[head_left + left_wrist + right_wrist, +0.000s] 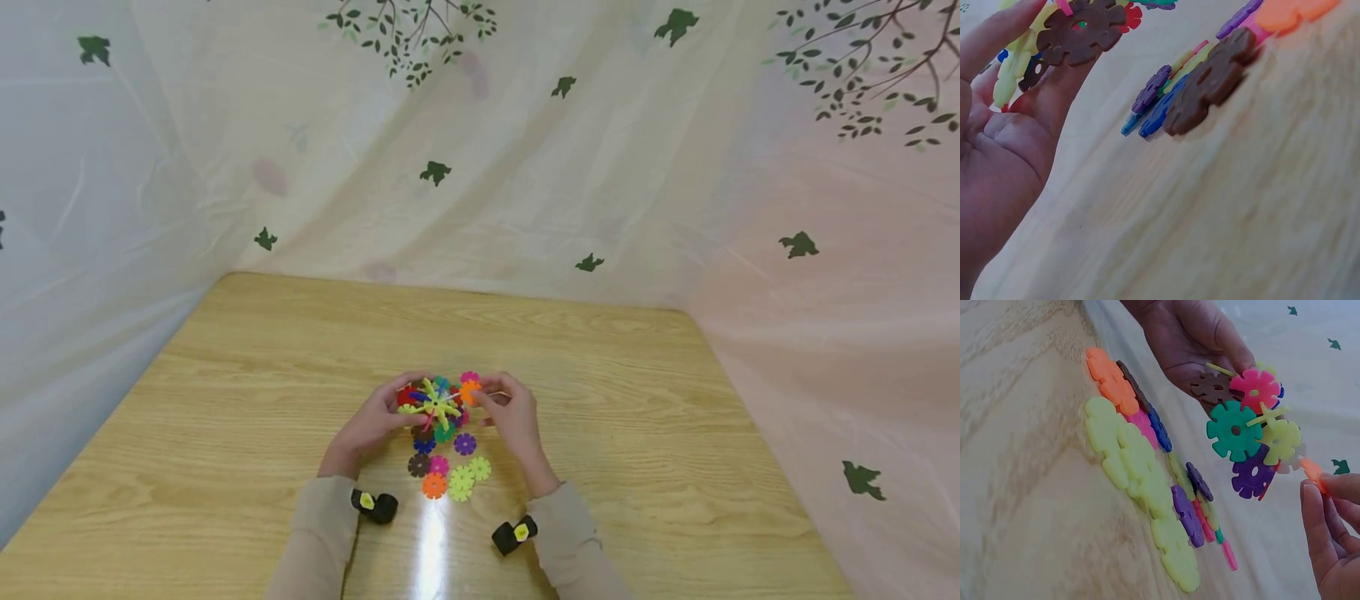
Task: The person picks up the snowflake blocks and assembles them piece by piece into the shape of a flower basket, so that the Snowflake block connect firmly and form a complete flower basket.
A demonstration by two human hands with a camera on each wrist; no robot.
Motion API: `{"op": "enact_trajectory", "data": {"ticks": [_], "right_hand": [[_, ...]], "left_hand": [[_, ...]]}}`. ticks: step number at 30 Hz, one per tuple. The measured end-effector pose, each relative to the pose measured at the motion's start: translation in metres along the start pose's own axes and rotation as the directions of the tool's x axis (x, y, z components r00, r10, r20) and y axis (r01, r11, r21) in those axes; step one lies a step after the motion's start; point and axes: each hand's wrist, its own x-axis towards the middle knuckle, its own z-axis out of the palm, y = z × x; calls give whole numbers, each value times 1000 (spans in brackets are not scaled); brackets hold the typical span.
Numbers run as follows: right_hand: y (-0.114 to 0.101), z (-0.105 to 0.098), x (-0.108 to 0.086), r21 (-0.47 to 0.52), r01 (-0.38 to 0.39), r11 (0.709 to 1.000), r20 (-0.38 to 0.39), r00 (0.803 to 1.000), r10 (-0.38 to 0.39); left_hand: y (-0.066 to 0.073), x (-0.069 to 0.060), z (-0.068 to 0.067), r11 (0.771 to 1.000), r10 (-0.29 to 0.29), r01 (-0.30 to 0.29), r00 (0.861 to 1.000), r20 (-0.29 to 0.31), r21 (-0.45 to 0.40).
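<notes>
Currently your left grip (381, 417) holds a cluster of interlocked, flower-shaped discs (1235, 430) just above the counter (225, 375), thumb on the near side. Your right grip (516, 417) pinches an orange disc (1313, 474) at the cluster's right edge, beside a whitish disc (1292, 459); you can't tell whether they touch. Nearer you lie loose discs: purple (465, 444), a brown one (419, 465) beside a pink one (439, 466), and overlapping yellow-green ones (461, 483).

Head view high, forward-down; wrist views close, low across table (637, 400), sharing discs (1141, 462).
</notes>
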Motion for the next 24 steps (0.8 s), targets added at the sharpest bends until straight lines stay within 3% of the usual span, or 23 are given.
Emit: {"op": "enact_trajectory", "data": {"ticks": [7, 24], "right_hand": [[2, 2, 1, -39, 0, 999, -7, 1000, 0], [1, 7, -4, -105, 21, 994, 13, 1000, -20]], "left_hand": [[1, 0, 1, 1000, -25, 25, 1000, 12, -7], [0, 0, 4, 997, -26, 25, 1000, 17, 78]]}}
